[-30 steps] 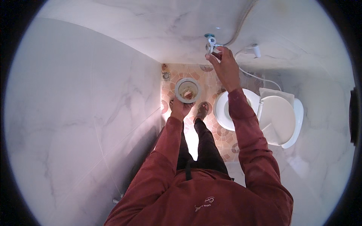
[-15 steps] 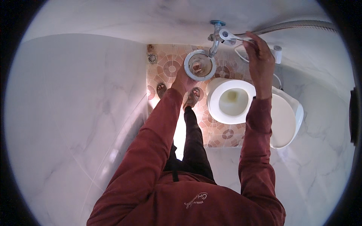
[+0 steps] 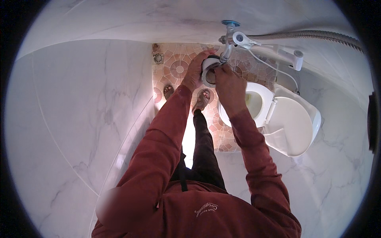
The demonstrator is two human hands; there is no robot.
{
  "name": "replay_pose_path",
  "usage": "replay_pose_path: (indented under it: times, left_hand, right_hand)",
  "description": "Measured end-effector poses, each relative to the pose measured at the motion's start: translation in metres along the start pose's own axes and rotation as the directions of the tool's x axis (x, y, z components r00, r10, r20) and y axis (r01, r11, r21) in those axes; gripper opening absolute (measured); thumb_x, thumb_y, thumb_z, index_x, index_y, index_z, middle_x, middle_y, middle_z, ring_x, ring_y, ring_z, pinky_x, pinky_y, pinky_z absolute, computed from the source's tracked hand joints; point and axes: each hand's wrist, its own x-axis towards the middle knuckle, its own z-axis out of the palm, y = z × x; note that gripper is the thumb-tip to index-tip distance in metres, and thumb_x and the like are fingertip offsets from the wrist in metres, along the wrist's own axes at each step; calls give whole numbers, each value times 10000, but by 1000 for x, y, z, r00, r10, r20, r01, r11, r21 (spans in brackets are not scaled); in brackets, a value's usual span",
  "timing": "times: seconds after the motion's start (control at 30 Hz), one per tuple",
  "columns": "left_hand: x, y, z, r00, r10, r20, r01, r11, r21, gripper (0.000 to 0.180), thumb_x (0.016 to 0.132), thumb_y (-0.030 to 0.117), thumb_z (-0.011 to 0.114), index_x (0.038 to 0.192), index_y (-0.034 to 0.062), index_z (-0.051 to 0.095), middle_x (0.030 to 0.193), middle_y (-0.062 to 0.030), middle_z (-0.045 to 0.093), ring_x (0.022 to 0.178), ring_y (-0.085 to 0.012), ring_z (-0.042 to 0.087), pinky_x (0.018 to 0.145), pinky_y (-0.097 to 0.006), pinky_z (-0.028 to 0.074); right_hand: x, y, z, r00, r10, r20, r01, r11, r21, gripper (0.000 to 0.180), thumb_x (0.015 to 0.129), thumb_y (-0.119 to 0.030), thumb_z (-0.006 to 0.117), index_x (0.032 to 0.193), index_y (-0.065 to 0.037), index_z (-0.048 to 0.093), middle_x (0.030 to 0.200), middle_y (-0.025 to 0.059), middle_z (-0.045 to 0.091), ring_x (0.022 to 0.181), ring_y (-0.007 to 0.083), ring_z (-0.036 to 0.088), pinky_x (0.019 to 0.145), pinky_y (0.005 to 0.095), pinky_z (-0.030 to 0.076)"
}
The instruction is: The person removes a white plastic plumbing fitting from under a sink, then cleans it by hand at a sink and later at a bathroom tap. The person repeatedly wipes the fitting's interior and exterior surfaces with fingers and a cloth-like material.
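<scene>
- Head view, looking straight down: both hands are raised to a small round container (image 3: 209, 71) held right under the spout of a wall tap (image 3: 229, 39).
- Left hand (image 3: 194, 71) is curled around the container's left side, fingers closed on it, carrying its weight.
- Right hand (image 3: 229, 88) is at the container's right rim, fingers bent over the edge; whether it truly grips or only steadies, I cannot tell.
- Step in hand, as I judge it: positioning the container beneath the tap. The next move would call for keeping it level and centred under the spout while one hand frees itself for the lever.
- Surroundings: white marble-look wall tiles (image 3: 79, 119) on all sides, and a patterned brown floor (image 3: 178, 69) with a round drain (image 3: 158, 58).
- White toilet (image 3: 278, 119) with its lid up stands just right of the person's sandalled feet.
- Ribbed metal hose (image 3: 309, 35) runs right from the tap.
</scene>
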Motion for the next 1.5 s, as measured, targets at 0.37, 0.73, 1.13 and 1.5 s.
replay_pose_path:
  times: [0.37,0.73,1.13,1.5]
  left_hand:
    - [-22,-11,-2,960,273,-55,-272,962,25,374,999,387,654,1183,62,627,1126,-65,663,1044,-198,647,967,-370,518]
    - [22,8,2,931,204,-303,61,730,681,306,999,296,583,1112,30,685,1012,-98,692,990,-246,677,898,-381,532]
    - [16,-5,-47,921,388,-27,-181,489,853,189,959,163,626,1081,31,689,1035,-83,683,963,-191,642,873,-325,514]
    - [-6,24,15,812,507,-290,-286,778,560,213,941,235,696,972,27,660,926,-25,645,808,-112,573,714,-291,493]
  right_hand:
    - [4,-7,59,729,153,667,-670,-39,742,225,899,-95,628,1108,-48,697,899,145,715,727,242,732,594,371,567]
    - [-5,21,73,988,-134,82,150,961,-231,127,887,-151,607,871,-58,691,787,158,705,628,316,711,539,440,546]
    - [-28,50,94,964,-247,103,246,969,19,346,919,-120,649,1260,-149,599,1065,39,692,724,222,729,531,371,550]
    - [-60,8,53,861,450,238,-188,-154,970,356,1030,-87,513,1383,-49,531,1289,119,649,955,126,635,738,267,548]
